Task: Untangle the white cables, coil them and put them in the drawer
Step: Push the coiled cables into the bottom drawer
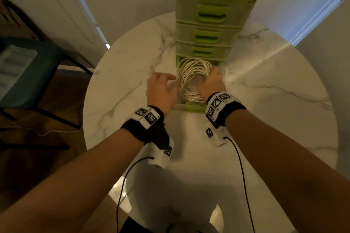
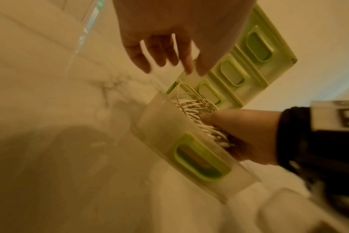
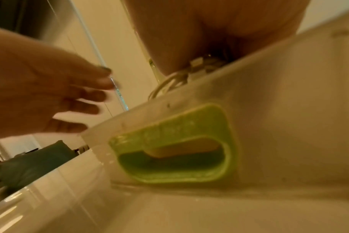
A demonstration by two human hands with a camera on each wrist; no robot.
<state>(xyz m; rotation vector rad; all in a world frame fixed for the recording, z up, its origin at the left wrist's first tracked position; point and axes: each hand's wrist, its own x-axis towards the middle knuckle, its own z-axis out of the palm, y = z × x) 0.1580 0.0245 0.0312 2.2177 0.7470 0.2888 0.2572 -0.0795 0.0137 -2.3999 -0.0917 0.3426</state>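
Landmark: I take the green drawer unit (image 1: pixel 216 15) standing on the round marble desk (image 1: pixel 121 89).
Drawer: bottom drawer (image 1: pixel 189 107) of the unit, pulled out toward me; its green handle (image 3: pixel 175 145) faces the right wrist camera.
White cables: one coil (image 1: pixel 191 79), lying inside the open drawer, below the three closed drawers.
My right hand: (image 1: pixel 213 83) reaches into the drawer at the coil's right side; my fingers are hidden behind the drawer front, so I cannot tell how they lie.
My left hand: (image 1: pixel 161 89) hovers just left of the drawer, fingers (image 2: pixel 143 61) spread and relaxed, holding nothing.
Chair: dark teal seat (image 1: pixel 28 73), well left of the unit, off the desk.
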